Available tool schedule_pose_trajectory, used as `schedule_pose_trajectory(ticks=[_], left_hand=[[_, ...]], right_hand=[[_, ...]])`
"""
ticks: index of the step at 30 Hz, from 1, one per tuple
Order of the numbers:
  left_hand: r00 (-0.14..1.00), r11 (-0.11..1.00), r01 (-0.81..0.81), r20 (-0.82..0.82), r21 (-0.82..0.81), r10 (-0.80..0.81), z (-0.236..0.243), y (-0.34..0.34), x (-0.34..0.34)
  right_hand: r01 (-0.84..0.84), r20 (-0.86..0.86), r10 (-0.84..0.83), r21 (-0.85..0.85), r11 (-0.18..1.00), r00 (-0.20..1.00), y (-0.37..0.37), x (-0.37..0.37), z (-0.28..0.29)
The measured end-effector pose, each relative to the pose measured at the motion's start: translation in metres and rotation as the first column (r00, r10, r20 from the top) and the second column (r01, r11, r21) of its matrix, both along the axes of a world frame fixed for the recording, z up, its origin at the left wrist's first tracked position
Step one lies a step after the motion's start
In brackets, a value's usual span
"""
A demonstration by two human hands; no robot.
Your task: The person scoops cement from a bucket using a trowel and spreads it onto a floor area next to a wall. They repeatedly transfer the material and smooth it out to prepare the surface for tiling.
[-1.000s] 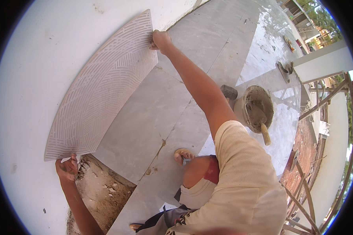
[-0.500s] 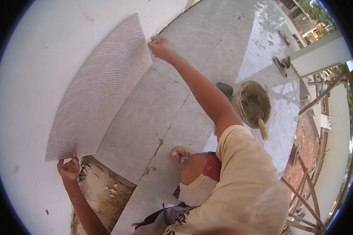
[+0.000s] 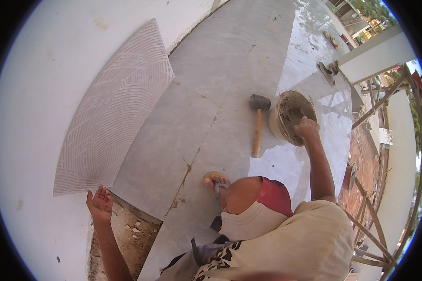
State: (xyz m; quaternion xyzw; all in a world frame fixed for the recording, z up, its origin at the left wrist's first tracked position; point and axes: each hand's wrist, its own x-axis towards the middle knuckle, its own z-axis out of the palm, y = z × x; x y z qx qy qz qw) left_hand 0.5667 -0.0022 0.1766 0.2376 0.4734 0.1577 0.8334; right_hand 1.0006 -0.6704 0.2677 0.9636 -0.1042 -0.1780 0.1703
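A large tile (image 3: 111, 112) with a ridged pale back leans on the white wall (image 3: 37, 103). My left hand (image 3: 100, 206) is at its lower edge, palm up with fingers loosely apart, above a patch of bare rough screed (image 3: 131, 234). My right hand (image 3: 307, 129) is closed on the handle of a tool in a round bucket (image 3: 277, 117) of grey mortar; the tool's head is unclear. A rubber mallet (image 3: 259, 102) with a wooden handle lies on the grey tiled floor (image 3: 206, 70), left of the bucket.
Slippers (image 3: 327, 72) lie by a white pillar (image 3: 365, 56) at the upper right. Wooden scaffold poles (image 3: 380, 229) and reddish earth (image 3: 363, 154) run along the floor's right edge. My sandalled foot (image 3: 213, 180) is on the tiles below the mallet.
My right hand has let go of the tile's upper corner and moved right into the bucket onto the tool handle. The tile rests slightly lower. My left hand has opened and shifted rightward.
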Motion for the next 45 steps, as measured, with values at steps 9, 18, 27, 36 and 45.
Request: schedule_pose_trajectory(ticks=[9,18,27,36,45], left_hand=[[0.938,0.941,0.335,-0.116,0.053,-0.327,0.002,-0.058,0.05],[0.838,0.833,0.533,-0.225,0.148,-0.496,0.021,-0.093,0.046],[0.783,0.757,0.621,-0.214,0.203,-0.584,0.018,-0.105,0.05],[0.291,0.223,0.95,-0.366,0.219,-0.884,0.023,-0.174,0.0],[-0.172,-0.213,0.921,-0.148,0.326,-0.974,-0.089,-0.326,-0.105]], right_hand=[[-0.012,0.112,0.012,0.001,1.0,0.994,-0.052,-0.033,-0.029],[0.043,0.352,-0.029,-0.032,0.999,0.936,-0.057,-0.056,0.041],[-0.093,0.348,-0.309,0.783,0.616,0.885,0.004,0.041,-0.016],[-0.339,0.519,0.166,0.259,0.905,0.839,0.009,0.099,-0.085],[-0.464,0.342,0.338,0.419,0.78,0.877,-0.012,0.149,-0.09]])
